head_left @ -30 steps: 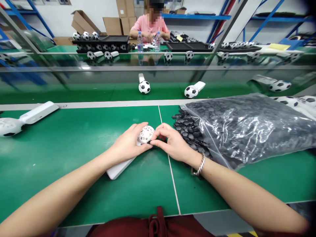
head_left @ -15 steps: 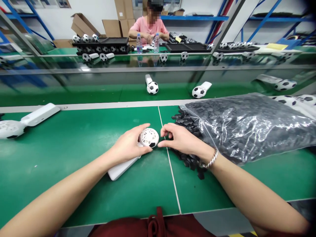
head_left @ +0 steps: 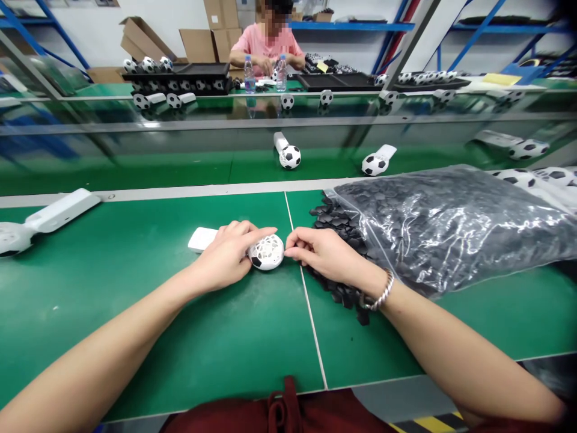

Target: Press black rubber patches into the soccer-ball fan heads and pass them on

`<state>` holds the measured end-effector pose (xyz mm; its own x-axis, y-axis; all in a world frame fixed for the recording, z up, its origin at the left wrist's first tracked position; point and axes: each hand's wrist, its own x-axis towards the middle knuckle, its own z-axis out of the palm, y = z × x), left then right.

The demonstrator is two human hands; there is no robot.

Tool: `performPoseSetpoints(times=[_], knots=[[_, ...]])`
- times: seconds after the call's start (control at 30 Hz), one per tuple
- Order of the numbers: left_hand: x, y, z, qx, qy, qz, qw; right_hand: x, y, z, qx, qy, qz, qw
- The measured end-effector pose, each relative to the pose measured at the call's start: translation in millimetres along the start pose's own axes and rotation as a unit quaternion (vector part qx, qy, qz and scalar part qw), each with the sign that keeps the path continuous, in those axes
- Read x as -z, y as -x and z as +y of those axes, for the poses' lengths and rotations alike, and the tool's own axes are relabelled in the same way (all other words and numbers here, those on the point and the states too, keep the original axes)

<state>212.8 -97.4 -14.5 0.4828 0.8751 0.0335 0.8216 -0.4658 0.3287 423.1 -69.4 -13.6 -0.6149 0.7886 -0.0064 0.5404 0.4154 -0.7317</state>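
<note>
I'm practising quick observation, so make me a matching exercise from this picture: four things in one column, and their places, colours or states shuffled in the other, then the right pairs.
Column one
1. left hand
2. bracelet
3. plastic bag
4. two bottles

Column two
A. see-through, with dark pieces inside
B. upright, in front of the person in pink
C. holding the soccer-ball-patterned piece
D. silver-coloured, worn at the right wrist

Right pairs: 1-C, 2-D, 3-A, 4-B.
</note>
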Motion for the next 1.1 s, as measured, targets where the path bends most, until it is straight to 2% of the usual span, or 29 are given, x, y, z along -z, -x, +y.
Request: performPoseSetpoints(times=[0.1,0.23,0.3,0.47,0.67,0.77,0.87,1.1], knots=[[0.9,-0.4,-3.3,-0.003,0.005,-0.002,1.0,1.3,1.1,-0.5,0.018,-0.07,-0.011,0.997],[1.8,0.3,-3.4,-0.017,0.007,-0.002,1.0,3.0,1.4,-3.1,0.12,0.01,0.058,0.991],[2.0,0.3,-3.0,-0.025,0.007,0.0,1.0,3.8,1.9,-5.4,0.138,0.03,0.071,0.987],[2.7,0.4,-2.9,-0.026,0.005,0.004,1.0,4.4,4.8,-9.5,0.151,0.03,0.033,0.988],[2.8,1.3,-0.4,-0.011,0.032,-0.011,0.999,-1.1,5.9,-11.3,0.134,-0.018,0.033,0.99],[-1.8,0.4,2.3,0.022,0.045,0.017,0.999,-7.3,4.5,-10.9,0.138,-0.026,0.046,0.989],[-6.9,-0.3,3.8,0.037,0.047,0.043,0.997,-13.5,3.0,-9.1,0.114,-0.058,0.057,0.99],[-9.8,0.1,5.7,0.048,0.048,0.061,0.996,-16.4,-0.4,-7.3,0.085,-0.104,0.045,0.99]])
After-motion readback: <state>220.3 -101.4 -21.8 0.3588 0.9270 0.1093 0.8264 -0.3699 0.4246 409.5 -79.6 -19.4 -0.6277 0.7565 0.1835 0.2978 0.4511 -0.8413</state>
